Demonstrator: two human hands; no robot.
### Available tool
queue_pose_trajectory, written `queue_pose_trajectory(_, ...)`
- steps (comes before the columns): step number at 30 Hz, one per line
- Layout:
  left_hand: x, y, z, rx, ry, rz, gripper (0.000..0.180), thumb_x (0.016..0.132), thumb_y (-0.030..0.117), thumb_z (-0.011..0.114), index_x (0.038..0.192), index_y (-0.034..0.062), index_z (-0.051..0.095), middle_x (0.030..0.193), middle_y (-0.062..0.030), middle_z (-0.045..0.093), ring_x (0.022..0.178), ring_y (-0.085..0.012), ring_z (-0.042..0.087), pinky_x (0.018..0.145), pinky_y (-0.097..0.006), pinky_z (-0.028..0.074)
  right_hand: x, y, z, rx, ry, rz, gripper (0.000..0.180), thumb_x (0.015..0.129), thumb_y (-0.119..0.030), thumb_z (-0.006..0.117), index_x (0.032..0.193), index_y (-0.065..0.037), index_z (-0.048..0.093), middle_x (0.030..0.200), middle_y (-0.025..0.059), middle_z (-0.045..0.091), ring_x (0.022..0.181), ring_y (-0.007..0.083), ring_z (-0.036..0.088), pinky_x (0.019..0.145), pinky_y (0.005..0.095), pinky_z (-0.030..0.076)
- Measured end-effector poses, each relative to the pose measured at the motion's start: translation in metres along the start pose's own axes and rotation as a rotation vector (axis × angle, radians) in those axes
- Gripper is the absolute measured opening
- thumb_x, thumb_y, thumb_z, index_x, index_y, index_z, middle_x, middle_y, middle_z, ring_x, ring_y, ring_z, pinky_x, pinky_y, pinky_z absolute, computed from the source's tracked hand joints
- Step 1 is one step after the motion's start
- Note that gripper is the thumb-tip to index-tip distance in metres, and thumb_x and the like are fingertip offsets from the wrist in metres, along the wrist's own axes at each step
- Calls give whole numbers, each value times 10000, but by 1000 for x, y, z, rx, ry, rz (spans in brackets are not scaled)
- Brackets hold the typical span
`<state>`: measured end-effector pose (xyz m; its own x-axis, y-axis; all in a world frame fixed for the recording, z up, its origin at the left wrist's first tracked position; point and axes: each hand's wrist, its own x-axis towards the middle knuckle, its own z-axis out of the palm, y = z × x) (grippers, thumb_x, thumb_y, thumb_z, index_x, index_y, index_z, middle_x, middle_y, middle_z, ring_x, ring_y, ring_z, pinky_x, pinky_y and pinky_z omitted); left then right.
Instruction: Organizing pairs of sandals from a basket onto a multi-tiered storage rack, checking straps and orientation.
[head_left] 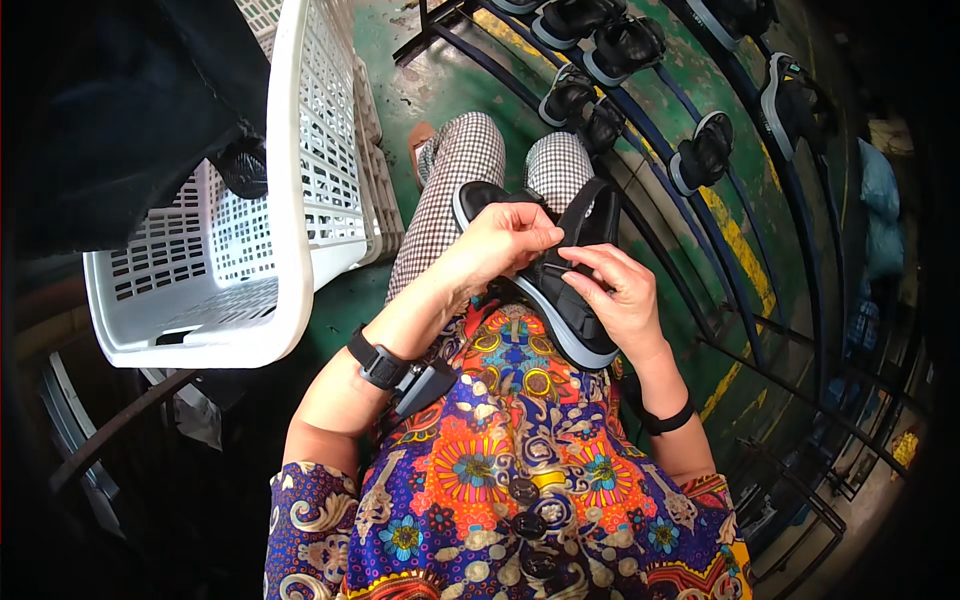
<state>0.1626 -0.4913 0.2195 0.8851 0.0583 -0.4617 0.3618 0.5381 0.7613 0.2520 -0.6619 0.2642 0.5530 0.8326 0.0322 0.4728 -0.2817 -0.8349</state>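
A black sandal (pixel 583 332) with a grey sole edge lies across my lap, its dark strap (pixel 577 213) standing up beyond my fingertips. My left hand (pixel 508 240) is closed in a pinch over the sandal's middle; what sits between its thumb and finger is too small to make out. From the right, my right hand (pixel 620 292) pinches a black strap of the same sandal between thumb and fingers. The two sets of fingertips are close together. Another black sandal (pixel 478 199) rests on my thighs, partly covered by my left hand.
At left stands a white plastic basket (pixel 290 290) with slotted walls, a black cloth or bag (pixel 130 120) hanging over it. Dark metal rack rails (pixel 715 245) run along the right, carrying several black sandals (pixel 703 152). The green floor (pixel 385 75) has yellow stripes.
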Motion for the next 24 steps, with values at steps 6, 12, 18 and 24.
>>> queue_pose_trajectory(6,0,-3,2,-335,-31,-182,112,880,140,633,813,52,619,599,39,483,440,-36,350,405,-205,217,-3,-1,-5,13,-58,9,322,760,22,694,1070,-49,649,948,98,660,789,219,652,674,292,511)
queue_pose_trajectory(12,2,-12,9,62,63,3,104,881,135,639,801,73,615,594,61,474,459,-21,355,413,-200,228,-9,8,2,81,-15,26,294,770,23,691,1054,-44,652,891,95,670,742,182,655,652,265,513)
queue_pose_trajectory(18,-10,-14,6,-118,74,-7,137,873,126,653,780,41,600,585,38,503,477,-47,416,436,-213,310,-9,4,3,178,-7,122,255,770,14,703,1017,-29,660,840,84,681,738,153,663,649,247,509)
queue_pose_trajectory(24,-15,-16,5,-6,79,90,133,895,146,635,796,62,608,658,30,564,533,-47,494,514,-197,381,-7,1,1,145,-13,55,193,758,14,711,946,-13,675,853,83,676,757,157,661,663,253,511)
